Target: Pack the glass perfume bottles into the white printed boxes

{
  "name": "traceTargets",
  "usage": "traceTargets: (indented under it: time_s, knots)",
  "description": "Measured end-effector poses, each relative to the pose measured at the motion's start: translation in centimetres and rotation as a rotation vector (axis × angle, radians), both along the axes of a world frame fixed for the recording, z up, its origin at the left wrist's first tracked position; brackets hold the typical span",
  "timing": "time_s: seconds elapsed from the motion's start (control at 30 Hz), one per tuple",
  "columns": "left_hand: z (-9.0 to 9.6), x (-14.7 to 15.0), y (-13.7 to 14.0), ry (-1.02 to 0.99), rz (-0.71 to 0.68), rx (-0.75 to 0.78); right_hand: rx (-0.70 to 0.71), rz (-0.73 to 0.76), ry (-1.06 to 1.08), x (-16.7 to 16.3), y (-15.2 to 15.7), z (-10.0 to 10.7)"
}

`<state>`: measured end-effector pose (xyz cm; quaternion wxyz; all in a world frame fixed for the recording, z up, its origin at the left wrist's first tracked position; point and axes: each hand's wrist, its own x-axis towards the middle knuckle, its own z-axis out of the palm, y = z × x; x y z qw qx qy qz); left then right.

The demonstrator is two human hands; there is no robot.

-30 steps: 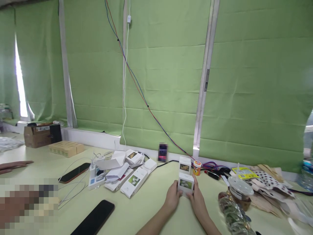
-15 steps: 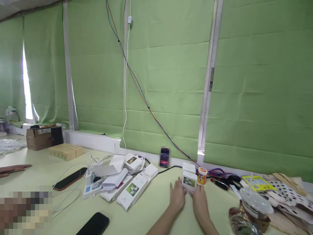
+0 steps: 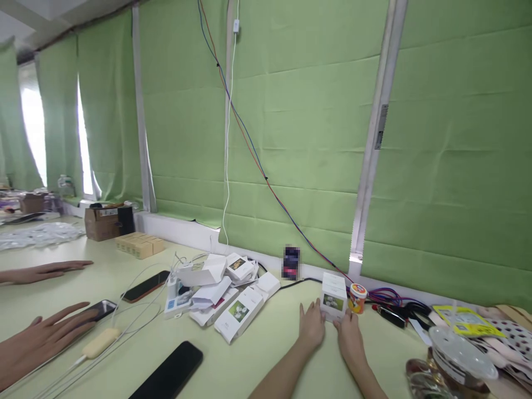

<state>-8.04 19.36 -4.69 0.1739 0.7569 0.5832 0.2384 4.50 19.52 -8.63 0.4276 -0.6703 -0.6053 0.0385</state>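
Two small white boxes stand close together, one behind the other, on the pale table near the wall. The nearer white box (image 3: 333,306) has a picture of white flowers on its front. My left hand (image 3: 311,326) is at its left side, thumb against the lower corner and fingers reaching forward along it. On the other side, my right hand (image 3: 349,335) grips the lower right corner with bent fingers. Just right of the boxes is an orange tub (image 3: 357,298) with a printed lid, near my right fingertips.
Left of my hands lie a heap of white cartons (image 3: 239,313) and a black phone (image 3: 170,370). Another person's hands (image 3: 45,341) rest on the table at far left, by white cables. A lidded plastic cup (image 3: 461,354) and dark cables (image 3: 407,305) are at right.
The view has swung left, so everything sits further right in the picture. Both of my hands stay at the boxes, whose tops now look more closely lined up.
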Motion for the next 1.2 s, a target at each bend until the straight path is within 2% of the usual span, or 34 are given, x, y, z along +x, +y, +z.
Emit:
traceTargets:
  time_s: [0.13,0.23,0.27,0.33,0.37,0.43,0.53,0.63,0.7,0.8,0.87,0.97,1.07,1.2]
  knots:
    - [0.0,-0.9,-2.3,0.033,-0.002,0.011,0.019,-0.035,-0.060,-0.2,-1.0,0.1]
    - [0.3,-3.1,-4.7,0.073,-0.007,0.068,0.047,-0.013,-0.135,-0.2,-2.8,-0.4]
    - [0.6,-4.2,-5.4,0.098,-0.022,0.116,0.058,0.008,-0.166,-0.2,-3.6,-0.8]
    - [1.6,-6.9,-6.3,0.294,-0.152,0.351,0.074,0.061,-0.226,-0.4,-5.3,-1.7]
    - [2.3,-8.4,-6.6,0.360,-0.131,0.425,0.077,0.088,-0.250,-0.6,-6.1,-2.3]
    - [3.5,-11.5,-6.6,0.434,0.103,0.520,0.074,0.140,-0.281,-1.0,-7.5,-3.7]
    - [4.6,-15.8,-6.5,0.439,0.469,0.535,0.082,0.232,-0.358,-1.8,-8.7,-5.7]
    - [4.7,-18.4,-7.0,0.406,0.606,0.441,0.139,0.293,-0.475,-2.3,-8.9,-7.2]
    - [4.6,-18.9,-7.7,0.352,0.546,0.370,0.184,0.292,-0.525,-2.3,-8.8,-7.8]
    - [4.9,-18.4,-8.4,0.222,0.319,0.274,0.222,0.288,-0.557,-2.3,-8.6,-8.1]
    - [5.4,-17.8,-8.3,0.167,0.220,0.287,0.224,0.274,-0.545,-2.4,-8.8,-7.9]
    - [5.8,-17.1,-7.2,0.166,0.205,0.365,0.204,0.238,-0.479,-2.8,-9.3,-7.1]
    - [5.3,-16.6,-5.2,0.230,0.241,0.395,0.195,0.245,-0.395,-2.9,-9.8,-5.7]
    - [4.3,-16.3,-2.0,0.323,0.281,0.401,0.344,0.258,-0.410,-3.3,-10.6,-3.5]
